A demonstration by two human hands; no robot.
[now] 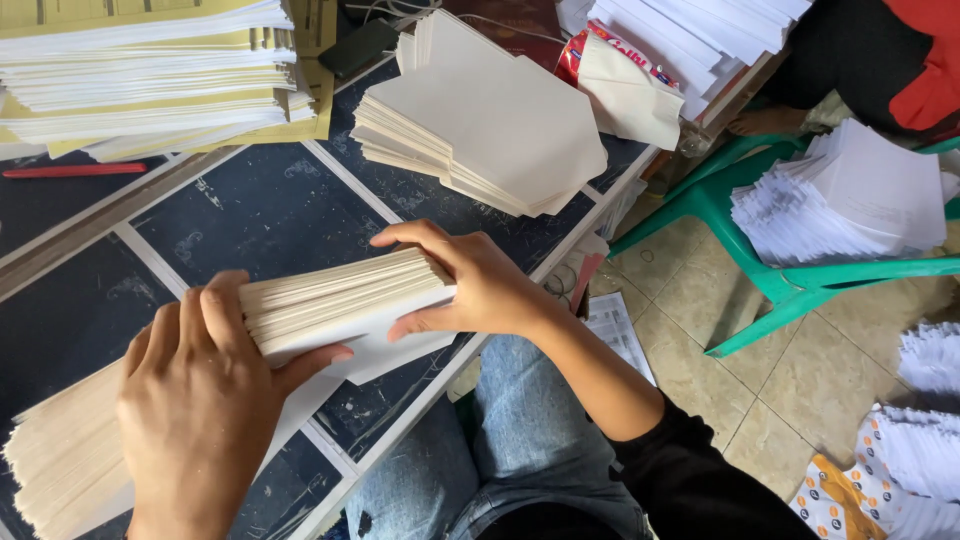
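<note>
Nearby: envelope pile, green chair; hands clasp stack.

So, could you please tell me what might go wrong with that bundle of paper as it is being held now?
1. The cream paper bundle is pinched only at its two ends, by the left hand and the right hand; the loose middle sheets could sag or slide out.
2. It rests near the table edge, so slipped sheets might drop to the tiled floor.
3. Sheets fanned out at lower left could lose alignment.
</note>
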